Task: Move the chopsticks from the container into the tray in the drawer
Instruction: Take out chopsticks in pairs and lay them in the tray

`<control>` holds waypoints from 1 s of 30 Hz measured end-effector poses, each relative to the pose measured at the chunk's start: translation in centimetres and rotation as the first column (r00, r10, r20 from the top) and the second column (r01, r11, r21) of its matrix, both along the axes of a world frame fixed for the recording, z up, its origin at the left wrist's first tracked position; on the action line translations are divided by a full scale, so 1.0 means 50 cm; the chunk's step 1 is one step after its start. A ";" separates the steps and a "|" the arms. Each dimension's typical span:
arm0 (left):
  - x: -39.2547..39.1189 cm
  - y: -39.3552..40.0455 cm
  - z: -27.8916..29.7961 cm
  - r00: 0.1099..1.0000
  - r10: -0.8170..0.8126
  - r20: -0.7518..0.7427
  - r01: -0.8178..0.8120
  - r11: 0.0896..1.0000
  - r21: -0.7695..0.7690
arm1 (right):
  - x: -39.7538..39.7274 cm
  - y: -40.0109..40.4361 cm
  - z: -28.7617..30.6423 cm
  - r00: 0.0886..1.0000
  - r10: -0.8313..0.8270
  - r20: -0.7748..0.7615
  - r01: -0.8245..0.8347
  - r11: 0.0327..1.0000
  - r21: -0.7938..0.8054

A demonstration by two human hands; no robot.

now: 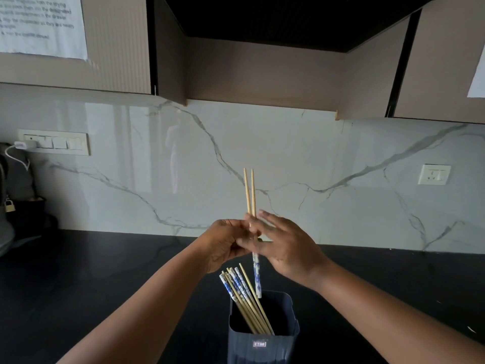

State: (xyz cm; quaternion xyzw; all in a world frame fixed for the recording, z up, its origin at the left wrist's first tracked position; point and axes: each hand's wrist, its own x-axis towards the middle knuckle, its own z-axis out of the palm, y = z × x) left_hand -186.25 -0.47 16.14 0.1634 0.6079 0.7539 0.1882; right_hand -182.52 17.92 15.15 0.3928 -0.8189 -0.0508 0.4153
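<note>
**Pair of chopsticks lifted above the container**

Nearest the camera stands the dark container (263, 337) on the black bench (78, 271), its mouth open and a bundle of chopsticks (244, 300) leaning inside toward its left wall, patterned ends up. Both forearms reach in from the lower corners and meet above it.

Left hand (225, 245) is curled, knuckles toward the camera, its fingertips pinching the raised pair (251, 195) at about mid-length. Right hand (286, 248) comes in from the other side with its back to the camera; its fingers (267, 219) are spread and fairly straight, lying against the same pair, and whether the thumb closes round the sticks cannot be told.

That pair stands nearly upright, plain tips pointing up in front of the marble wall (315, 153), blue-patterned ends hanging down just over the container's rim without touching the bundle. Neither drawer nor tray is in view.
</note>
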 end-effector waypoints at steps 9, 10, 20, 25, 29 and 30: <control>-0.003 -0.003 -0.010 0.988 0.147 0.045 -0.148 0.989 0.028 | 0.056 -0.069 0.001 0.416 0.494 0.764 0.697 0.367 -0.616; -0.002 -0.002 -0.012 0.988 0.148 0.050 -0.150 0.988 0.027 | 0.055 -0.076 -0.009 0.408 0.491 0.770 0.716 0.351 -0.603; 0.014 -0.041 -0.072 0.953 0.138 -0.268 -0.207 0.946 -0.249 | 0.086 -0.089 -0.074 0.362 0.517 0.776 0.742 0.344 -0.576; 0.021 -0.120 -0.193 0.769 0.244 -0.590 -0.532 0.757 -0.380 | 0.144 -0.053 -0.178 0.264 0.258 0.929 0.686 0.627 -0.369; 0.016 -0.164 -0.372 0.696 -0.051 -0.716 -0.574 0.560 -0.598 | 0.192 -0.021 -0.316 0.154 -0.072 0.985 0.580 0.814 -0.031; 0.014 -0.166 -0.416 0.730 -0.160 -0.664 -0.543 0.455 -0.706 | 0.201 -0.013 -0.352 0.129 -0.150 0.980 0.535 0.843 0.059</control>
